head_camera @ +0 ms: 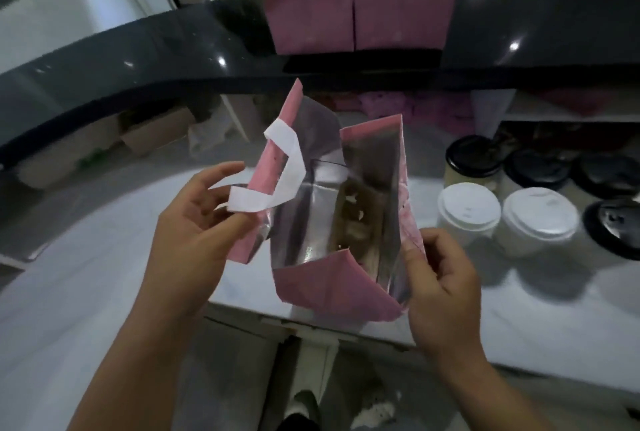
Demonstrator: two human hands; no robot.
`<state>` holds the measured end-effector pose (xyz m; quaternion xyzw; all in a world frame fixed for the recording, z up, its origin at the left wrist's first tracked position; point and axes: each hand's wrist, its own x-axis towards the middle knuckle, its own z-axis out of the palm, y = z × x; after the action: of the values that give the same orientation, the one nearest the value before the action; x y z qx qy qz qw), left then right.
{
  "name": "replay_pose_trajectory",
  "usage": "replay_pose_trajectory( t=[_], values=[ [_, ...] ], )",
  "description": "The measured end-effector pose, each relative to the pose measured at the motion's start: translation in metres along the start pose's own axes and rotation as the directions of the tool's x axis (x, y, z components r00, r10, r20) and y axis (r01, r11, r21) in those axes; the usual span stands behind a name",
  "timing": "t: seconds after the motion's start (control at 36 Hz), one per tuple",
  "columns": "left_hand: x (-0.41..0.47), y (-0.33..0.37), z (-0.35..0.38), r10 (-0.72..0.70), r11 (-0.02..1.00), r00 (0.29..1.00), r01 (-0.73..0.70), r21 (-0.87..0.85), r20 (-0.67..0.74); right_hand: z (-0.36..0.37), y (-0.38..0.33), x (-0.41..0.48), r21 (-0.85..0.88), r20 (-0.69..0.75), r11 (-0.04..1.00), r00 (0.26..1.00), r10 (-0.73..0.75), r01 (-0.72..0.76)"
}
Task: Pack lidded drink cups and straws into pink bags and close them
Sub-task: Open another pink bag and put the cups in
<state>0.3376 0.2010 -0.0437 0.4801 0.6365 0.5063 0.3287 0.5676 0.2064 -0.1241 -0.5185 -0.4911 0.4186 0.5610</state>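
The right hand (440, 288) pinches the near right corner of the bag (332, 285), thumb on the foil inside and fingers curled behind the pink wall. The left hand (194, 223) takes the bag's opposite side, its fingertips curled under the white handle (291, 167) and the thumb raised above it, a loose, narrow hold. The bag sits between the two hands, held at its two side walls with its mouth spread wide and facing up, so its silver lining shows. Something brown lies at the bottom, too blurred to tell. The bag is over the near edge of the white counter (104, 257). To the right of it stand two white-lidded cups (469, 209), and just behind them some black-lidded cups (472, 157). Farther off runs a dark glossy ledge (138, 60), with more pink bags (311, 8) upright on it.
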Motion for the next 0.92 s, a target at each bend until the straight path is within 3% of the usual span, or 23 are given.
replay_pose_trajectory(
  t=[0.11,0.25,0.44,0.56,0.64,0.72,0.83,0.92],
  values=[
    [0.013,-0.007,0.01,-0.05,0.996,0.997,0.054,-0.064,0.062,-0.007,0.001,0.007,0.017,-0.015,0.997,0.997,0.074,-0.074],
    [0.024,-0.013,0.014,0.013,0.991,0.988,0.007,-0.132,0.153,-0.004,-0.003,0.015,-0.022,0.039,0.993,0.993,0.113,-0.113],
    [0.041,-0.014,-0.012,-0.026,1.0,0.925,0.021,0.018,0.379,0.009,-0.021,0.022,-0.138,0.122,0.968,0.966,0.226,-0.209],
    [0.058,-0.01,-0.022,-0.036,0.976,0.867,-0.076,0.205,0.497,0.014,-0.031,0.024,-0.166,0.165,0.951,0.943,0.287,-0.26],
    [0.069,-0.008,-0.023,-0.065,0.974,0.856,-0.057,0.218,0.513,0.013,-0.04,0.028,-0.185,0.167,0.944,0.938,0.303,-0.272],
    [0.079,-0.003,-0.018,-0.042,0.991,0.88,-0.024,0.133,0.473,0.005,-0.047,0.048,-0.229,0.063,0.943,0.963,0.262,-0.242],
    [0.091,0.003,-0.005,0.006,0.993,0.89,-0.06,0.105,0.456,-0.013,-0.047,0.105,-0.438,-0.036,0.882,0.984,0.173,-0.171],
    [0.097,0.006,0.007,0.05,0.973,0.862,-0.155,0.17,0.504,-0.027,-0.037,0.161,-0.729,0.023,0.677,0.984,0.177,-0.105]
  ],
)
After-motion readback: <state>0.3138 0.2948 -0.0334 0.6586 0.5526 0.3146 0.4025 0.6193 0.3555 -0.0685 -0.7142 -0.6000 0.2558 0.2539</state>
